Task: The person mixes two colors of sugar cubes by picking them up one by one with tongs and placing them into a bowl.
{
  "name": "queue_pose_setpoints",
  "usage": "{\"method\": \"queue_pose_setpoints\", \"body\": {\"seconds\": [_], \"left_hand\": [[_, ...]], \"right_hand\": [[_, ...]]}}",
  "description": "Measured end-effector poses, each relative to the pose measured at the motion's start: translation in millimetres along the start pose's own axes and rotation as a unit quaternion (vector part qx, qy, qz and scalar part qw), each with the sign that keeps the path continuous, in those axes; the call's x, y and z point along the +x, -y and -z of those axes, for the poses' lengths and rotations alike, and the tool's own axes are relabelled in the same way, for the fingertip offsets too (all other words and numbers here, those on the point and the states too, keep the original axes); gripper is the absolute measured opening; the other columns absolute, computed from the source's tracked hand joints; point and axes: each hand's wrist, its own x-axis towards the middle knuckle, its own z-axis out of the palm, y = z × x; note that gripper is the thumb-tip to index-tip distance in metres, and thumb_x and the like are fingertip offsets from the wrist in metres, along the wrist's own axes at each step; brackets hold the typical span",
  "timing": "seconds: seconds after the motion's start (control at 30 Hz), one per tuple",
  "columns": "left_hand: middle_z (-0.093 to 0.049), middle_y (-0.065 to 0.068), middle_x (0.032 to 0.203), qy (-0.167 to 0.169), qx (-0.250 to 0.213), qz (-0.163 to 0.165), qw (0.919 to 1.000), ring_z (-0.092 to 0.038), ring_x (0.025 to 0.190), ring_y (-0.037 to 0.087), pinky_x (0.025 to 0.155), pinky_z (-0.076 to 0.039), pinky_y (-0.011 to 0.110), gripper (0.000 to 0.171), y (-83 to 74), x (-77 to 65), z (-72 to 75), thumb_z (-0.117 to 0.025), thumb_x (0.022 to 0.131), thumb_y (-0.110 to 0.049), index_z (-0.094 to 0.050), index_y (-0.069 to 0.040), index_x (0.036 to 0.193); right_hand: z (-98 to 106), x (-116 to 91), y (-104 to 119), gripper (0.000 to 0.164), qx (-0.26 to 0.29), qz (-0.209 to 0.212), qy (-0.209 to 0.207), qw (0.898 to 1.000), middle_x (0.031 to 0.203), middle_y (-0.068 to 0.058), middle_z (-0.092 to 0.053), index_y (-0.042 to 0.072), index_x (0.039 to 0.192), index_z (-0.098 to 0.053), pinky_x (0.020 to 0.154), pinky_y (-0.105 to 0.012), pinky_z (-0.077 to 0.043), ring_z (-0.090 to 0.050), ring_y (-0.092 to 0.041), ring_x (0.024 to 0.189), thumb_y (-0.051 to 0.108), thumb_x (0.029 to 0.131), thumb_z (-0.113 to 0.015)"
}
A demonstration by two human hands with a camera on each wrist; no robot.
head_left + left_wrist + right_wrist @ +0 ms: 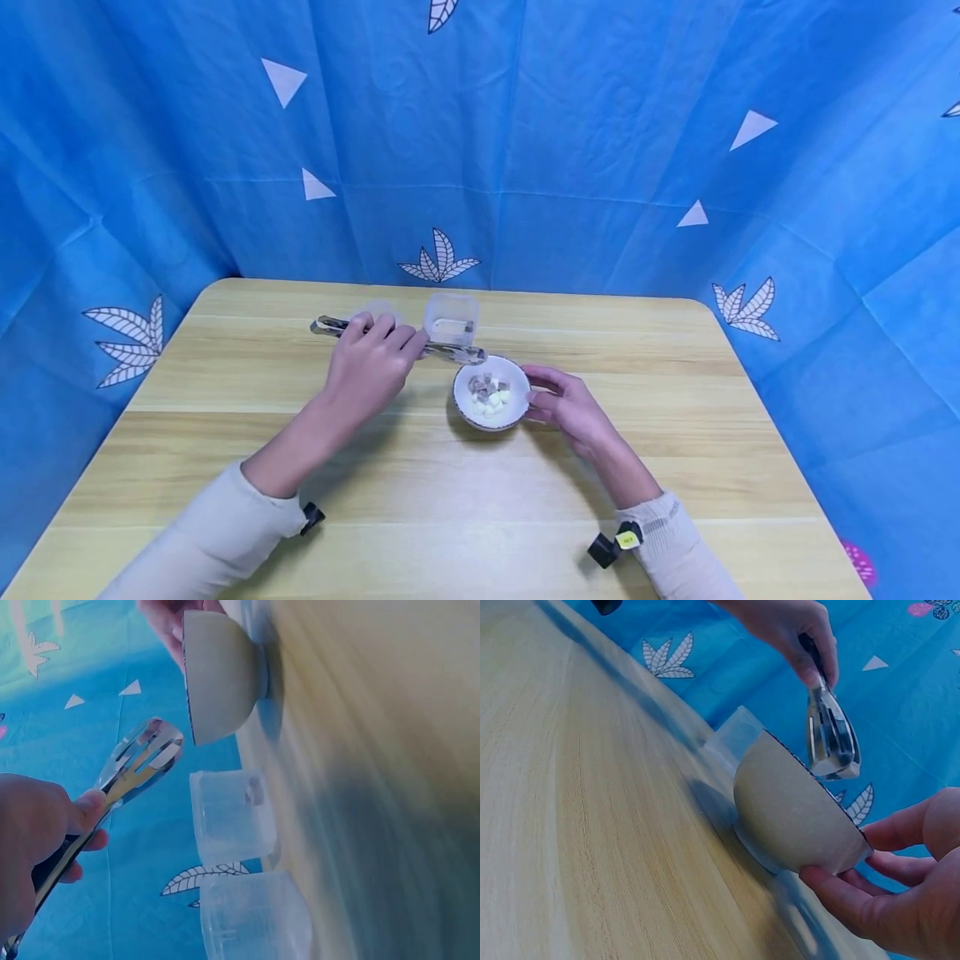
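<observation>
My left hand (372,367) grips metal tongs (459,353) around their middle. Their slotted tips hang over the far rim of a white bowl (516,385); a small brownish cube (152,729) appears held between them. Inside the bowl lie several purplish-brown cubes (483,385) and pale, whitish pieces (491,404). My right hand (573,412) holds the bowl at its right side, thumb and fingers on the wall and rim. In the right wrist view the bowl's plain beige outside (787,806) shows, its foot on the table.
A clear plastic box (452,302) stands just behind the bowl, with a dark bit or two in it. Another clear box (255,919) stands left of it, partly hidden by my left hand in the head view. Blue printed cloth (495,125) hangs around the wooden table (480,517).
</observation>
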Motion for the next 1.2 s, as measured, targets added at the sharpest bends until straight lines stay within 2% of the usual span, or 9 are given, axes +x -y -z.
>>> {"method": "queue_pose_setpoints", "body": {"seconds": [0.3,0.43,0.57,0.7,0.8,0.93,1.2], "left_hand": [[-0.076,0.001,0.097,0.025,-0.004,-0.002,0.9997,-0.062,0.087,0.023,0.084,-0.043,0.04,0.025,-7.7,-3.0,1.0,-0.049,0.101,-0.021,-0.073,-0.016,0.104],[-0.076,0.002,0.1,0.03,-0.007,0.003,0.9995,-0.062,0.088,0.024,0.084,-0.043,0.04,0.023,-5.5,0.1,2.7,-0.052,0.101,-0.024,-0.072,-0.014,0.107],[-0.076,0.004,0.1,0.019,-0.004,0.009,0.9998,-0.062,0.089,0.025,0.086,-0.045,0.042,0.021,0.7,5.4,4.1,-0.056,0.099,-0.025,-0.073,-0.013,0.106],[-0.076,0.006,0.101,0.011,0.018,0.012,0.9997,-0.064,0.091,0.028,0.089,-0.048,0.044,0.02,8.5,11.9,5.8,-0.054,0.099,-0.014,-0.073,-0.012,0.107],[-0.075,0.009,0.104,0.025,0.031,0.014,0.9991,-0.063,0.094,0.029,0.091,-0.047,0.045,0.023,13.9,16.5,7.5,-0.054,0.097,-0.006,-0.072,-0.01,0.111],[-0.074,0.011,0.104,0.05,0.039,0.01,0.9979,-0.06,0.094,0.03,0.091,-0.045,0.044,0.022,18.9,25.6,6.4,-0.06,0.092,-0.005,-0.07,-0.008,0.112],[-0.072,0.01,0.096,0.084,0.061,-0.019,0.9944,-0.053,0.088,0.028,0.086,-0.042,0.038,0.024,25.6,51.1,-9.4,-0.052,0.092,0.004,-0.071,-0.007,0.102]], "right_hand": [[-0.7,0.4,1.4,0.049,0.002,-0.005,-0.01,1.0,0.143,-0.021,-0.049,0.001,0.141,-0.047,0.092,-0.04,-0.056,-0.063,-0.029,0.115,-0.003,0.092,-0.054],[-0.9,0.0,2.1,0.05,0.001,-0.006,-0.011,1.0,0.143,-0.022,-0.049,0.001,0.141,-0.047,0.092,-0.039,-0.056,-0.063,-0.03,0.116,-0.003,0.092,-0.054],[-0.7,0.2,2.2,0.05,0.001,-0.008,-0.013,1.0,0.144,-0.021,-0.049,0.001,0.142,-0.047,0.092,-0.039,-0.056,-0.062,-0.032,0.118,-0.003,0.092,-0.054],[0.1,0.5,1.1,0.051,-0.003,-0.007,-0.008,1.0,0.145,-0.023,-0.047,0.0,0.143,-0.044,0.092,-0.038,-0.056,-0.061,-0.033,0.119,-0.003,0.093,-0.054],[-0.7,0.6,0.9,0.051,-0.004,-0.008,-0.006,1.0,0.145,-0.023,-0.047,0.0,0.143,-0.044,0.093,-0.039,-0.056,-0.061,-0.033,0.119,-0.003,0.093,-0.053],[0.1,-0.1,1.1,0.051,-0.004,-0.01,0.001,1.0,0.145,-0.023,-0.047,0.0,0.143,-0.044,0.093,-0.041,-0.055,-0.062,-0.033,0.117,-0.003,0.093,-0.054],[0.6,-0.4,2.0,0.051,0.007,-0.016,-0.009,1.0,0.143,-0.022,-0.048,0.001,0.142,-0.046,0.093,-0.04,-0.055,-0.063,-0.032,0.115,-0.004,0.092,-0.054]]}}
